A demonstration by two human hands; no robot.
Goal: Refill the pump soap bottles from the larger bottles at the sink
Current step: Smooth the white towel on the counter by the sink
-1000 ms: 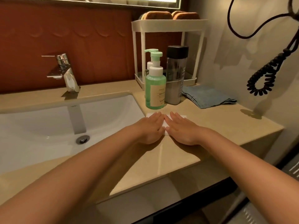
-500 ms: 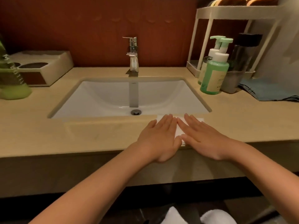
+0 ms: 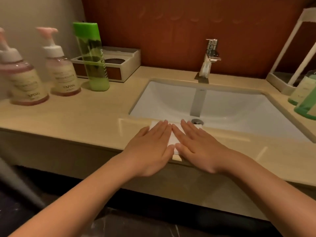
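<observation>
Head view swung left, revealing pink pump bottles. Left hand and right hand stay flat on paper; nothing refilled.

Glossy white glaze on the sink; polished chrome metal on the tap; smooth, faintly shiny table; clear plastic pump bottles at left; matt white paper at centre.

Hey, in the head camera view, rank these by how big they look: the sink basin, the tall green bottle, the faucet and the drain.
Largest to smallest:
1. sink basin
2. tall green bottle
3. faucet
4. drain
None of these look close in size.
</observation>
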